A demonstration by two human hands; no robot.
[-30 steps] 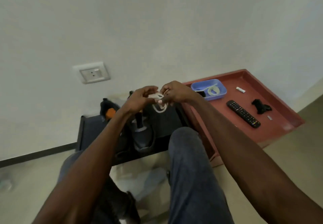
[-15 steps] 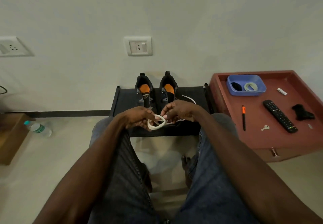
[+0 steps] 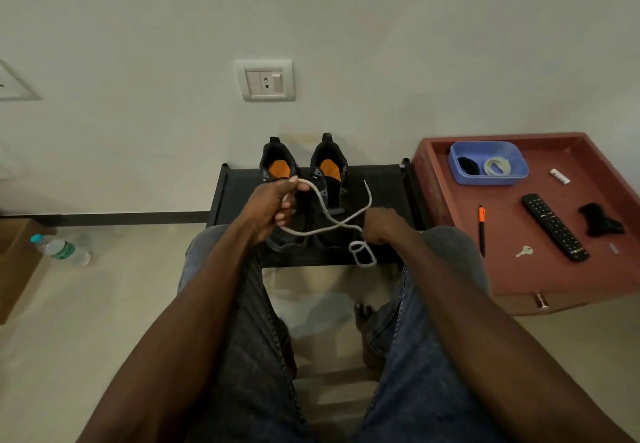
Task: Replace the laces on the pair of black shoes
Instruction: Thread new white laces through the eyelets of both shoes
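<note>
Two black shoes (image 3: 304,179), one white lace (image 3: 332,224): gripped in left hand (image 3: 268,210), pinched by right hand (image 3: 382,228), coils dangling below right fingers.

- Left hand (image 3: 272,209), centre of frame, is raised, its fingers (image 3: 289,204) curled round a white lace (image 3: 311,231).
- Right hand (image 3: 382,226), lower and right of centre, grips the same lace, knuckles up.
- Both forearms reach forward over the knees.

a home room: wall socket (image 3: 265,80), shoe rack (image 3: 381,179), remote (image 3: 554,226) on tray (image 3: 595,269).
</note>
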